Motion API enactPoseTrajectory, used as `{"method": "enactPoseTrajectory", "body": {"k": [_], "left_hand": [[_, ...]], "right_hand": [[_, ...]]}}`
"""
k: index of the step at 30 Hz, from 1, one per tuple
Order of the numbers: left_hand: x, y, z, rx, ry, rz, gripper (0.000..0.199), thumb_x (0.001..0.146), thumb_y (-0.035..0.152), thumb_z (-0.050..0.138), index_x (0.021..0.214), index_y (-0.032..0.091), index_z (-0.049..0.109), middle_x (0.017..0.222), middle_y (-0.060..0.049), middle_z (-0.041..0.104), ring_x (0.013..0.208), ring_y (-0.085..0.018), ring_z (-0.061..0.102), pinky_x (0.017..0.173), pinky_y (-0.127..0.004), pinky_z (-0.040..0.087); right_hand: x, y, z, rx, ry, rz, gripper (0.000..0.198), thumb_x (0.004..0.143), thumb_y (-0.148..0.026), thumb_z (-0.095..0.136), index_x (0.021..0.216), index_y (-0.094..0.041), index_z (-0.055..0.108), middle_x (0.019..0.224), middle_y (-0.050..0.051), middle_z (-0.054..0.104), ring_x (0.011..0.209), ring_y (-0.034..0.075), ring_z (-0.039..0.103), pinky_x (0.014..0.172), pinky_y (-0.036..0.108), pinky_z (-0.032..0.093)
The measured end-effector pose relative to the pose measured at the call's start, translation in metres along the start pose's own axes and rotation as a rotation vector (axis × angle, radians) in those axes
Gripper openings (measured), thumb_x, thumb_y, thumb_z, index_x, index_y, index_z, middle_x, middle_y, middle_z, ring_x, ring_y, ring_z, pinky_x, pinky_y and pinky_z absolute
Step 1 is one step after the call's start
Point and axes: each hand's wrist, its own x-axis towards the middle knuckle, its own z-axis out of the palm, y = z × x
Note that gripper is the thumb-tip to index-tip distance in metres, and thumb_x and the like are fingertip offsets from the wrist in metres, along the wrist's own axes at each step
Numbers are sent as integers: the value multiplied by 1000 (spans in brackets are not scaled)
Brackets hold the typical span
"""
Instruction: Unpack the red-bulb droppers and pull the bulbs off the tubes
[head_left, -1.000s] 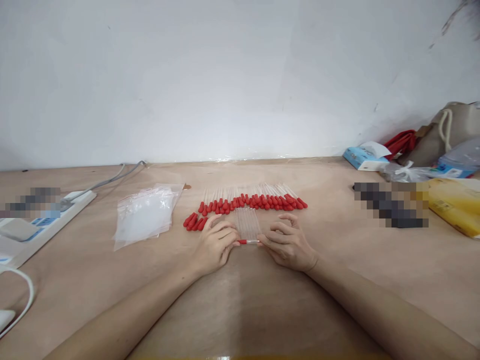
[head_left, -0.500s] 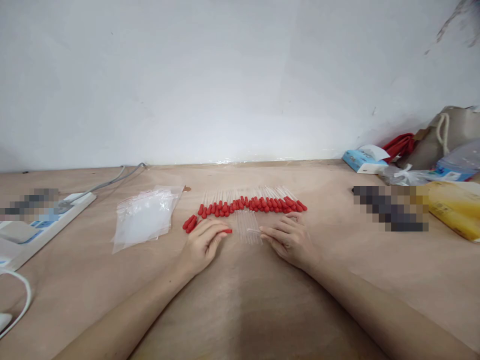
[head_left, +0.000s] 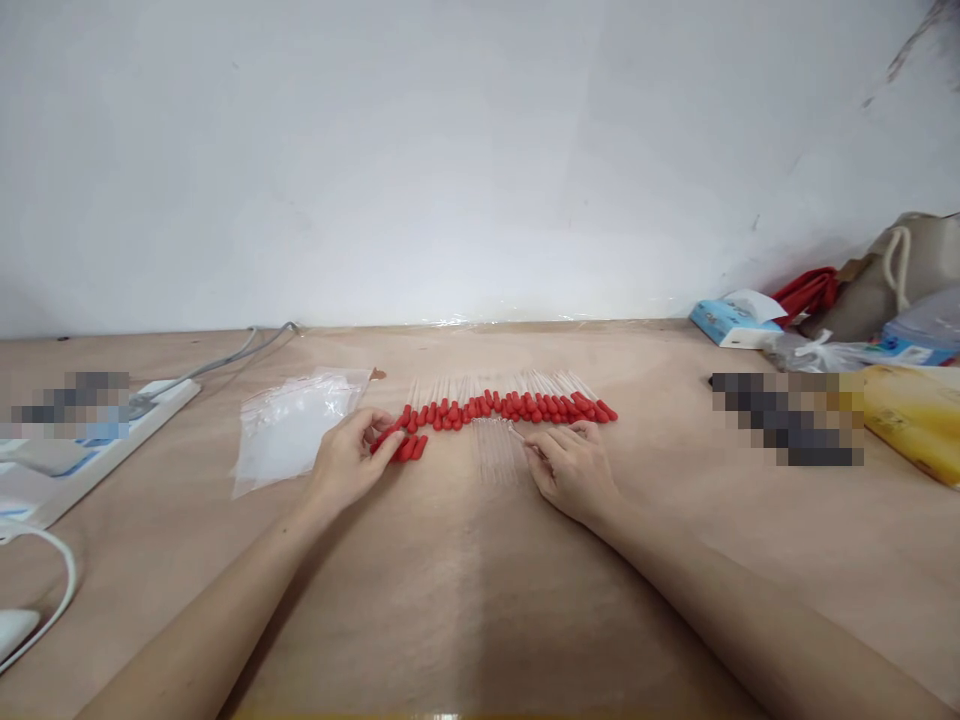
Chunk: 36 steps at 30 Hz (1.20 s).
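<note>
The loose red bulbs point(head_left: 409, 450) lie on the counter point(head_left: 450, 600) just left of the bare clear tubes point(head_left: 497, 457), and beyond both runs a row of bulb-tipped tubes point(head_left: 510, 406). To pick up a bulb well, it would help to close thumb and fingertip on one only and lift it straight up, since its neighbours look ready to roll. The tube at the right fingertips is thin and probably calls for a light pinch, kept clear of the others lying side by side.

The left hand point(head_left: 352, 455) bends around the leftmost loose bulbs, thumb on the near side and fingers curled on the far side; whether it grips one, I cannot tell. The right hand point(head_left: 574, 465) sits low, back upward, fingers pointing left and pinching a tube's end. Both forearms slant inward from the near corners.
</note>
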Motion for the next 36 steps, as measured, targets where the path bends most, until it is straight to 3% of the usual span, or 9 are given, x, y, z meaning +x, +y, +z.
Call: {"method": "enactPoseTrajectory", "body": {"k": [4,14,18,22,26,29,36], "left_hand": [[-1,4,0,31,-73,19,24,74,43,54,78,20,60,76,1,61,60,-12,51,57,-24,41],[8,4,-6,51,20,-30,29,75,47,51,77,20,62,80,-2,62,72,-16,53,65,-26,41],[27,-4,-7,164,-78,-58,31,71,49,52,81,22,63,88,-3,62,84,-21,55,69,-29,41],[52,-10,-5,241,-162,-223,36,69,54,51,82,22,62,88,-3,64,82,-22,58,65,-28,41],[69,-9,-4,258,-334,-378,38,63,57,55,73,21,62,74,-2,65,71,-21,60,60,-27,41],[73,-8,-2,196,-450,-400,36,58,55,60,66,20,63,66,-3,65,68,-22,60,59,-28,42],[70,-9,5,62,-518,-438,32,55,49,64,62,17,62,61,-3,65,60,-20,60,55,-27,44]], "right_hand": [[0,-1,2,13,14,-3,15,81,-17,46,75,-17,61,62,0,61,61,11,50,72,30,26],[-1,-4,1,67,0,-16,17,81,-19,47,87,-17,63,67,0,63,62,11,51,74,31,28],[-1,-4,1,80,-96,-11,24,79,-33,52,92,-16,62,68,3,59,66,14,51,75,33,30],[-1,-4,1,135,-182,2,34,78,-43,52,94,-16,62,74,5,54,69,15,49,71,32,35],[-2,-2,5,235,-168,110,26,83,-33,47,95,-15,62,81,7,51,71,15,49,66,29,41],[-2,-2,7,321,-163,164,20,81,-23,47,92,-16,62,83,7,50,65,12,49,59,25,43],[5,-5,13,364,-133,215,14,75,-16,54,86,-15,62,78,5,51,63,12,52,57,26,45]]}}
